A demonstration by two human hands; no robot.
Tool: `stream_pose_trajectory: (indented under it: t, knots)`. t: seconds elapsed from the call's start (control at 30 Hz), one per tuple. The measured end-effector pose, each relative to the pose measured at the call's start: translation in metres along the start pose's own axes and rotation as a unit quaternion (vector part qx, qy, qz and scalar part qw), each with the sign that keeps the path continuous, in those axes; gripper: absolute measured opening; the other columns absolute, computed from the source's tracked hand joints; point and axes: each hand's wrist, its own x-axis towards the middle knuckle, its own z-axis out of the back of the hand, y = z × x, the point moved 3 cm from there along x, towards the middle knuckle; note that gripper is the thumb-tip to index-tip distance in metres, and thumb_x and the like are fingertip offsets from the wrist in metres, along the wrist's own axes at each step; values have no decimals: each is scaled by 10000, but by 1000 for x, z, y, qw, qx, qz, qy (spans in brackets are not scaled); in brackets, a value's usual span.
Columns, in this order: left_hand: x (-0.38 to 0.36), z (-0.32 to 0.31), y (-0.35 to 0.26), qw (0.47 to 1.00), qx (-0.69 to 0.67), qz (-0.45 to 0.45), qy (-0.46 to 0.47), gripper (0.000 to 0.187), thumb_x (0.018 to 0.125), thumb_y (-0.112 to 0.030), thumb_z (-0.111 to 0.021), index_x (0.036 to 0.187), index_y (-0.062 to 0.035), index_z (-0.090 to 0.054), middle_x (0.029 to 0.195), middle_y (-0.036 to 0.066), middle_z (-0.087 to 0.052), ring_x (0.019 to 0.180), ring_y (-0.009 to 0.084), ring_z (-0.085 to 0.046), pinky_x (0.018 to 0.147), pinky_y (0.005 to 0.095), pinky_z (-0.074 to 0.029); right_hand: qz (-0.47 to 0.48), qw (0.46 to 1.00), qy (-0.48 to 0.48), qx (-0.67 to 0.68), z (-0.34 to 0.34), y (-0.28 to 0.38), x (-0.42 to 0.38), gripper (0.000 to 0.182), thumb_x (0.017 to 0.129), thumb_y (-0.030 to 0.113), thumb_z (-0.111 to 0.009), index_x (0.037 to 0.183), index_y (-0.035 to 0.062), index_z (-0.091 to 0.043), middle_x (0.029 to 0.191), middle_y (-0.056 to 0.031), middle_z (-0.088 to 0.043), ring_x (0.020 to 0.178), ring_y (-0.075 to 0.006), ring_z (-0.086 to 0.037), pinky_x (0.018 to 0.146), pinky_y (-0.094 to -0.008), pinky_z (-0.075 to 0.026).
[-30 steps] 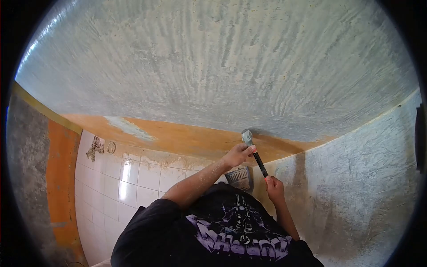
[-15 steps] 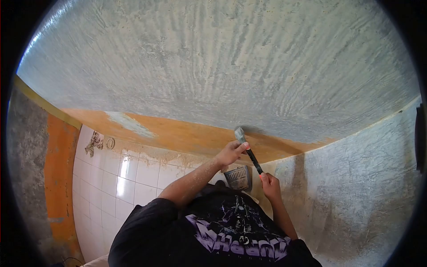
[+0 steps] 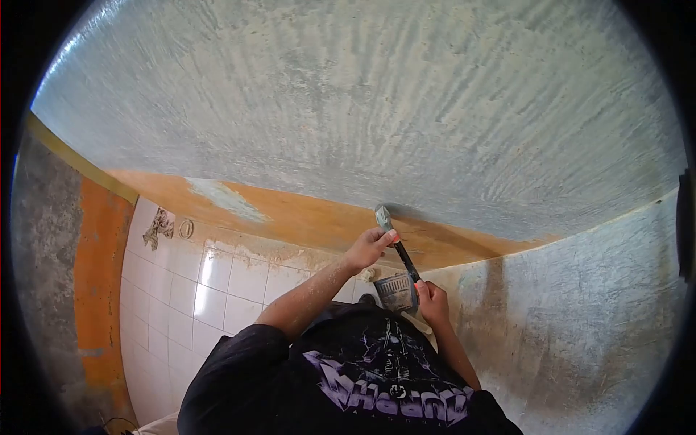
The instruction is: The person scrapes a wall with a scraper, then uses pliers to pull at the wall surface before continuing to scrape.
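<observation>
Black handle (image 3: pixel 405 258) clasped by left grip (image 3: pixel 370 247), right grip (image 3: pixel 433 301).

Crumpled cloth (image 3: pixel 159 228) on white floor tiles (image 3: pixel 243 279), pale ring (image 3: pixel 186 229) just beside it, thin dark cable (image 3: pixel 118 420) at lower left.

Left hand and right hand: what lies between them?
A stretch of the black tool handle runs between the left hand and the right hand; the head view shows it.
</observation>
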Motion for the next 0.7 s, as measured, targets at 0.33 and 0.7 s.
stream_pose_trajectory:
  t: [0.33, 0.7]
  knots:
    - [-29, 65, -8, 999, -21, 20, -41, 428, 1013, -472, -513, 1150, -88, -642, 1127, 20, -640, 1113, 164, -571, 897, 379, -482, 23, 1000, -11, -17, -50, 54, 3, 491, 971, 453, -565, 812, -1, -662, 577, -114, -528, 543, -207, -502, 561, -375, -420]
    - [-62, 152, -15, 996, -19, 11, -85, 424, 1021, -462, -498, 1176, -92, -637, 1142, 20, -637, 1124, 159, -567, 904, 390, -479, 50, 998, 5, -38, -122, 115, 6, 502, 965, 452, -577, 753, 0, -633, 580, -158, -533, 531, -253, -499, 555, -394, -411]
